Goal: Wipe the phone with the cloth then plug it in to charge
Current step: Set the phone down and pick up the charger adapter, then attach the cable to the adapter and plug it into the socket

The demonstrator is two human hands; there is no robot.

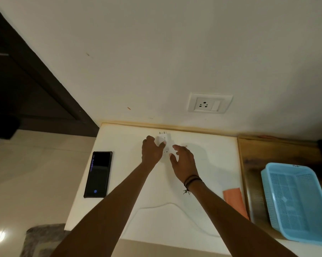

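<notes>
A black phone (98, 174) lies screen up at the left edge of the white tabletop (212, 164), its display lit. An orange cloth (235, 202) rests at the table's right edge. My left hand (152, 150) grips a white charger adapter (163, 140) near the back of the table, its pins pointing toward the wall. Just right of the adapter, my right hand (183, 162) hovers with fingers spread, holding nothing. A thin white cable (167, 204) trails across the table under my arms.
A white wall socket with a switch (209, 103) sits on the wall above the table. A blue plastic basket (297, 203) stands on a wooden surface to the right. A dark door frame (45, 80) and floor lie to the left.
</notes>
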